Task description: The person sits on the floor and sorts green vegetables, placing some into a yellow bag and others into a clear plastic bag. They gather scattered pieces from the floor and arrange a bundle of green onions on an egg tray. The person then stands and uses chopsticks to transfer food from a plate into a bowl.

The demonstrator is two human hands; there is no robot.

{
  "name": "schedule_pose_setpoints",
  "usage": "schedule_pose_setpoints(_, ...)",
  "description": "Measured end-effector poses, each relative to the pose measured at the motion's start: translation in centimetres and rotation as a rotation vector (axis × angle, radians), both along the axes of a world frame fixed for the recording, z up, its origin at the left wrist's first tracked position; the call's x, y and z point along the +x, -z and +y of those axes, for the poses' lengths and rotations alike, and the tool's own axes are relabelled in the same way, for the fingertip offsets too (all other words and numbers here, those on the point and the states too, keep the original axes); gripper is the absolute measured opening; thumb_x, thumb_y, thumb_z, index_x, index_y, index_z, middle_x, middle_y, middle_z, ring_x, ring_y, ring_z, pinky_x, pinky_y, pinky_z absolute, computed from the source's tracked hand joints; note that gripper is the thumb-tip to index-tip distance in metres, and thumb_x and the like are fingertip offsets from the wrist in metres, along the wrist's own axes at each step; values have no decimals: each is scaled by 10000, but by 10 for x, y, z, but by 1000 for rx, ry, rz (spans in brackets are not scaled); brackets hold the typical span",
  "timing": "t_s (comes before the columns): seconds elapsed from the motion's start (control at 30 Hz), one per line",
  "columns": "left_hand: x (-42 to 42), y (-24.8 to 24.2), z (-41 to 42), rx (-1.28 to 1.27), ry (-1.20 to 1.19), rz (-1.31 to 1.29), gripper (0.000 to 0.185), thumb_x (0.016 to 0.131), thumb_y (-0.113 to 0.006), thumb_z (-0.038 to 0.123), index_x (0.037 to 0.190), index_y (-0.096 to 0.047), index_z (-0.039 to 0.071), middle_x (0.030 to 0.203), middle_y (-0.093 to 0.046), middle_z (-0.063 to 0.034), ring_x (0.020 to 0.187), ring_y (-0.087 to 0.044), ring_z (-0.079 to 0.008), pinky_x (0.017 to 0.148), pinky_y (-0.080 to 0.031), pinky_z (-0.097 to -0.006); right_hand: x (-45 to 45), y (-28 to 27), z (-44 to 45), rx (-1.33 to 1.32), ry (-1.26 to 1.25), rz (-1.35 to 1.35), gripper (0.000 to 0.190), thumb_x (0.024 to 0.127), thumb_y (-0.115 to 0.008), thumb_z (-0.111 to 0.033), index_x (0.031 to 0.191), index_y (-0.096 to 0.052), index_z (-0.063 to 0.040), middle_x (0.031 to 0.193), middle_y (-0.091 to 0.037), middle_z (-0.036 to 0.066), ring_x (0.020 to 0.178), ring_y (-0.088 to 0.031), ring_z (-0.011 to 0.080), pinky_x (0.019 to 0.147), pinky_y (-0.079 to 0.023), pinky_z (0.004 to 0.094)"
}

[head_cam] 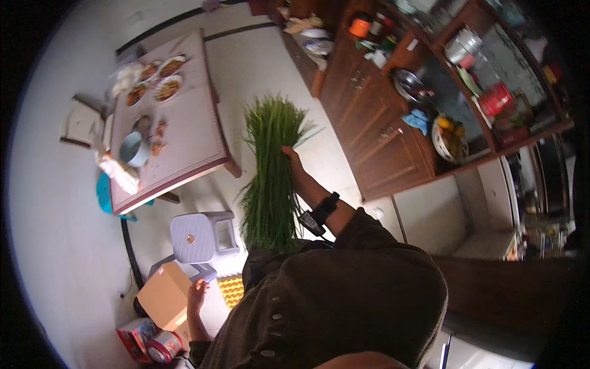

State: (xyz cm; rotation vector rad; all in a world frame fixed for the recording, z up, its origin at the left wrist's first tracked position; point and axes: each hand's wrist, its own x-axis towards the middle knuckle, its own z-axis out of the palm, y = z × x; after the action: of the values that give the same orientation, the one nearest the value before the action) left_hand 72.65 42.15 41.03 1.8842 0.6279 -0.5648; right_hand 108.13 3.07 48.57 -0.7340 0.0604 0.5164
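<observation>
A thick bunch of long green leaves, which look like garlic chives (pixel 272 170), hangs in front of my body. My right hand (pixel 290 157) grips it from the side, with the leaf tips fanning out above and the lower part reaching down to my dark shirt. The fingers behind the leaves are hidden. A black strap with a small device (pixel 320 217) sits on that wrist. Down at the left, my left hand (pixel 198 290) holds nothing, its fingers loosely bent and apart. In the picture it lies beside a cardboard box (pixel 166 295) and below a grey plastic stool (pixel 193 237).
A table (pixel 184 133) at the left carries several dishes of food (pixel 168 87) and a light blue container (pixel 134 149). A brown wooden cabinet (pixel 368 133) stands at the right, with a fruit basket (pixel 445 143) on its shelf. A yellow egg tray (pixel 231 289) lies near my left side.
</observation>
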Motion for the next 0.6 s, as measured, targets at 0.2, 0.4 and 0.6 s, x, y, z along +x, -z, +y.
schedule_pose_setpoints(0.2, 126, -20, 20, -30, 123, -41, 290, 918, -447, 233, 1124, -504, 37, 969, -624, -106, 873, -618, -192, 725, -460, -299, 30, -17, -19, 145, 128, -41, 472, 762, -528, -377, 1039, -577, 3, 904, -635, 137, 768, -623, 259, 706, -514, 378)
schedule_pose_setpoints(0.4, 180, -33, 40, -85, 159, -80, 296, 915, -480, 286, 1088, -526, 50, 961, -624, -87, 851, -612, -168, 703, -461, -278, 51, -14, -33, 30, 344, -54, 550, 774, -447, -495, 1007, -552, -8, 848, -608, 156, 751, -603, 284, 694, -500, 409)
schedule_pose_setpoints(0.6, 220, -4, 60, -26, 222, 55, 286, 906, -473, 257, 1073, -539, 35, 937, -626, -104, 815, -612, -172, 680, -475, -277, 59, -16, -69, 22, 533, -13, 614, 729, -499, -529, 1054, -536, -9, 920, -601, 160, 796, -595, 314, 732, -492, 442)
